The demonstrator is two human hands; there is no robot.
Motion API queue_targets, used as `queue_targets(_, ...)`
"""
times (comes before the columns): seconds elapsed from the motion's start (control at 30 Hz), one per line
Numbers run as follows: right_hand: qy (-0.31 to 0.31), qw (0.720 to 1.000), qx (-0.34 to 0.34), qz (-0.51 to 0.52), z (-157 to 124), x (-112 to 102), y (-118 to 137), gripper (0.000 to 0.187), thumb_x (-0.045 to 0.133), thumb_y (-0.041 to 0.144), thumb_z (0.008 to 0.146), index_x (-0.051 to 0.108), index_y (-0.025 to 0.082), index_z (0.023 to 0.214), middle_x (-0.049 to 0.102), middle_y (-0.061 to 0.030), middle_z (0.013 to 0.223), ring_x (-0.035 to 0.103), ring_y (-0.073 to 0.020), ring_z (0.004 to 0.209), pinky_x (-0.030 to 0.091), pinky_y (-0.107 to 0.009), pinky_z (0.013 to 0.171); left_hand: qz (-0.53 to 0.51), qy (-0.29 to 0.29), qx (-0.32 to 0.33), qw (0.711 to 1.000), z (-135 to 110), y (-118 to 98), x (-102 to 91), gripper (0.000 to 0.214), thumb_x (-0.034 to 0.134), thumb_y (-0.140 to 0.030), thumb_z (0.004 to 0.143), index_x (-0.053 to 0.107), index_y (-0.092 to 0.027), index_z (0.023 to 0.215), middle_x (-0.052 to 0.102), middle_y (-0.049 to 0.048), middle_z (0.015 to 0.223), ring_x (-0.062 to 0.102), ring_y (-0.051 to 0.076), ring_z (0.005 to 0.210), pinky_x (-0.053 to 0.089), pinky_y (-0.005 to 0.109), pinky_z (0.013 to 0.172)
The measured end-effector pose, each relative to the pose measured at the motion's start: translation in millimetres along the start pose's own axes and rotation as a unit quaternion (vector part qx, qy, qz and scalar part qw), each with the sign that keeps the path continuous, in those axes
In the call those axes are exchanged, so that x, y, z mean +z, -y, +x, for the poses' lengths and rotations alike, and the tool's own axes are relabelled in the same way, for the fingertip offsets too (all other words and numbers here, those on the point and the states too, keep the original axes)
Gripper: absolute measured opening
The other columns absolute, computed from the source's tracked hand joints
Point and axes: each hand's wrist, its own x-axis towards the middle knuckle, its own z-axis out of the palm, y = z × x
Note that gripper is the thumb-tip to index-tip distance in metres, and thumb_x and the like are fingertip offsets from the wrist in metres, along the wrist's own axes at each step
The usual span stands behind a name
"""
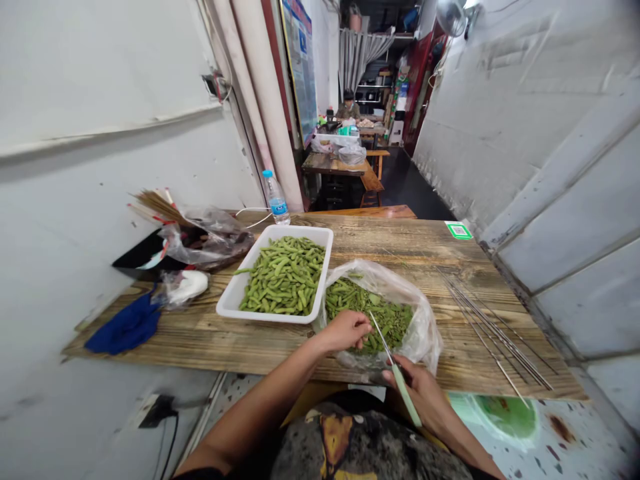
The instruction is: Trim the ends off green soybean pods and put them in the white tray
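Note:
My left hand reaches into a clear plastic bag of green bean pods; its fingers are curled on the pods. My right hand grips green-handled scissors at the bag's near edge, blades pointing up toward the left hand. A white tray heaped with green pods stands just left of the bag on the wooden table.
Several thin metal skewers lie at the right of the table. A water bottle, a bag of wooden sticks, a blue cloth sit left. A green bin stands below right. A person sits at far tables.

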Motion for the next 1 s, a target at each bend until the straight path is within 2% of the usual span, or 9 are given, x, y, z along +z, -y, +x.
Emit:
queue_targets(0.13, 0.012, 0.999, -0.013, 0.033, -1.2, 4.5, -13.1, 0.043, 0.055, 0.049, 0.081, 0.066, 0.015, 0.106, 0.069, -0.005, 0.085, 0.062, -0.0235, 0.084, 0.048, -0.03, 0.077, -0.045, 0.037, -0.041, 0.997, 4.2, 7.5, 7.0, 0.013, 0.047, -0.021, 0.077, 0.053, -0.014, 0.068, 0.059, 0.0002, 0.06, 0.058, 0.012, 0.055, 0.046, 0.024, 0.06)
queue_targets(0.23, -0.002, 0.999, -0.01, 0.043, -1.3, 4.4, -23.9, 0.042, 0.057, 0.051, 0.079, 0.068, 0.016, 0.1, 0.067, -0.0042, 0.079, 0.061, -0.0228, 0.079, 0.048, -0.029, 0.074, -0.053, 0.032, -0.058, 0.996, 8.9, 11.9, 11.7, 0.007, 0.045, -0.015, 0.076, 0.052, -0.014, 0.077, 0.059, -0.0007, 0.062, 0.056, 0.01, 0.052, 0.046, 0.024, 0.057)
queue_targets(0.3, -0.015, 0.998, 0.003, 0.069, -1.7, 2.9, -29.5, 0.043, 0.06, 0.053, 0.076, 0.067, 0.017, 0.098, 0.065, -0.0027, 0.073, 0.06, -0.0204, 0.071, 0.048, -0.028, 0.066, -0.045, 0.009, -0.066, 0.997, 12.6, 11.8, 11.4, 0.013, 0.044, -0.012, 0.076, 0.051, -0.014, 0.088, 0.059, -0.0011, 0.065, 0.056, 0.01, 0.051, 0.045, 0.024, 0.056)
queue_targets(0.4, 0.004, 0.987, 0.054, 0.153, -5.1, 0.2, -31.3, 0.05, 0.057, 0.06, 0.075, 0.061, 0.02, 0.104, 0.053, 0.0035, 0.058, 0.048, -0.013, 0.049, 0.041, -0.023, 0.047, 0.088, -0.105, -0.038, 0.99, 20.1, 7.5, 5.0, 0.018, 0.045, -0.01, 0.075, 0.053, -0.014, 0.091, 0.062, 0.0023, 0.072, 0.059, 0.013, 0.062, 0.047, 0.026, 0.064)
queue_targets(0.5, 0.047, 0.962, 0.098, 0.25, -10.9, -3.3, -24.5, 0.052, 0.053, 0.064, 0.077, 0.053, 0.023, 0.109, 0.044, 0.0073, 0.057, 0.041, -0.0098, 0.045, 0.035, -0.02, 0.041, 0.277, -0.22, -0.025, 0.935, 32.8, 3.5, -2.1, 0.016, 0.051, -0.017, 0.075, 0.057, -0.015, 0.09, 0.064, 0.0092, 0.085, 0.061, 0.019, 0.081, 0.045, 0.031, 0.076)
queue_targets(0.6, 0.067, 0.948, 0.108, 0.293, -14.1, -6.4, -17.1, 0.047, 0.053, 0.061, 0.078, 0.051, 0.025, 0.108, 0.045, 0.0061, 0.064, 0.045, -0.0099, 0.051, 0.037, -0.02, 0.046, 0.375, -0.222, -0.06, 0.898, 49.6, 4.4, -4.7, 0.022, 0.055, -0.026, 0.077, 0.061, -0.013, 0.094, 0.065, 0.0149, 0.093, 0.061, 0.025, 0.09, 0.044, 0.034, 0.08)
queue_targets(0.7, 0.071, 0.95, 0.105, 0.285, -12.1, -6.7, -16.5, 0.046, 0.054, 0.063, 0.077, 0.053, 0.024, 0.103, 0.042, 0.0068, 0.061, 0.04, -0.009, 0.048, 0.034, -0.019, 0.043, 0.405, -0.209, -0.074, 0.887, 63.1, 7.3, -4.6, 0.021, 0.057, -0.026, 0.075, 0.066, -0.012, 0.088, 0.066, 0.0167, 0.091, 0.061, 0.027, 0.091, 0.043, 0.034, 0.079)
queue_targets(0.87, 0.046, 0.949, 0.115, 0.29, -7.7, -4.6, -20.3, 0.049, 0.056, 0.064, 0.074, 0.053, 0.023, 0.102, 0.042, 0.0074, 0.059, 0.037, -0.0084, 0.045, 0.031, -0.019, 0.04, 0.332, -0.211, -0.017, 0.919, 65.4, 6.7, -4.3, 0.022, 0.054, -0.024, 0.074, 0.07, -0.016, 0.087, 0.068, 0.0082, 0.083, 0.06, 0.02, 0.078, 0.042, 0.028, 0.073)
queue_targets(1.0, 0.042, 0.95, 0.103, 0.292, -6.5, -4.2, -16.0, 0.044, 0.054, 0.06, 0.078, 0.053, 0.023, 0.101, 0.04, 0.0078, 0.058, 0.035, -0.0077, 0.044, 0.031, -0.019, 0.039, 0.187, -0.187, 0.026, 0.964, 56.3, 7.0, -1.6, 0.026, 0.053, -0.032, 0.076, 0.069, -0.012, 0.077, 0.063, 0.0031, 0.067, 0.055, 0.015, 0.066, 0.04, 0.024, 0.065)
